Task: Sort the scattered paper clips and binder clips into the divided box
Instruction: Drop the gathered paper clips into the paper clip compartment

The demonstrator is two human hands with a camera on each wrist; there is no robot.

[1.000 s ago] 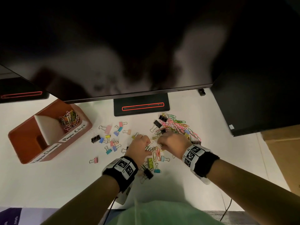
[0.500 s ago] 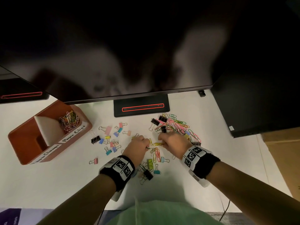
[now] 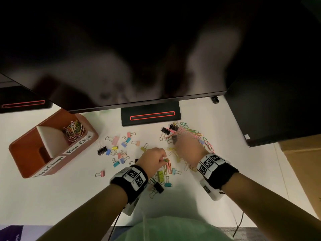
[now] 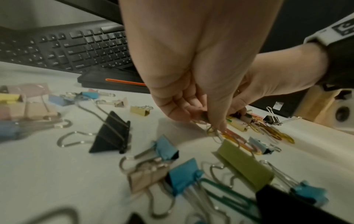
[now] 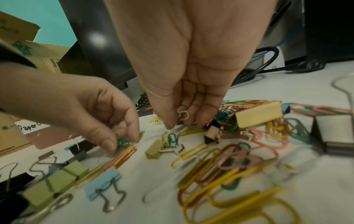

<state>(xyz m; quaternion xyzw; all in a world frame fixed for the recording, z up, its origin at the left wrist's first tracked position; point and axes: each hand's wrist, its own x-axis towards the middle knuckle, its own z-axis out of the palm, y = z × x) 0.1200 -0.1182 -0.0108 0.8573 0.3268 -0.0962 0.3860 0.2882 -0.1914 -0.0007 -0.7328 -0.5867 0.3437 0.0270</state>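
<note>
An orange divided box (image 3: 22, 153) stands at the left, with coloured paper clips (image 3: 73, 130) in its far compartment. Binder clips (image 3: 114, 140) lie scattered on the white desk, and a heap of paper clips (image 3: 191, 132) lies to the right. My left hand (image 3: 163, 160) pinches a small bunch of paper clips (image 5: 124, 149), green, orange and yellow, just above the desk. My right hand (image 5: 184, 122) hovers at the near edge of the heap. It holds a small white paper clip (image 5: 182, 116) in its curled fingertips. In the head view the right hand (image 3: 178, 141) is blurred.
A dark monitor (image 3: 121, 49) overhangs the desk, its black stand base (image 3: 151, 116) just beyond the clips. A keyboard (image 4: 67, 48) lies further back. Another black screen (image 3: 278, 110) and a cardboard box (image 3: 304, 162) are at the right. Cables (image 5: 268, 60) run behind the heap.
The two hands, close together a second ago, have drawn apart. The right hand has moved away and up toward the paper clip heap; the left stays in place holding its clips.
</note>
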